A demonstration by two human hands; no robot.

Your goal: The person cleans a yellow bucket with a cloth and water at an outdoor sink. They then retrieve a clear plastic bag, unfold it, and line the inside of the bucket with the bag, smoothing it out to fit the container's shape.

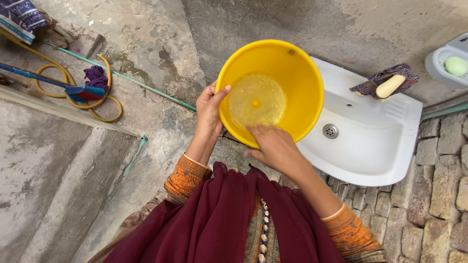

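Note:
A round yellow plastic basin [292,73] is held tilted toward me, with a little water pooled at its bottom. My left hand [208,113] grips its left rim, thumb hooked over the edge. My right hand [274,146] reaches over the near rim, its fingers dipped inside the basin near the water. Whether it grasps the rim cannot be told. Both arms wear orange patterned sleeves above a maroon cloth.
A white wall sink [370,146] with a drain sits right of the basin. A yellowish soap bar [390,85] lies on a dark rag at its back edge. A grey dish holds a green soap [456,65]. A yellow hose [92,104] and blue-handled brush [80,91] lie at left on wet concrete.

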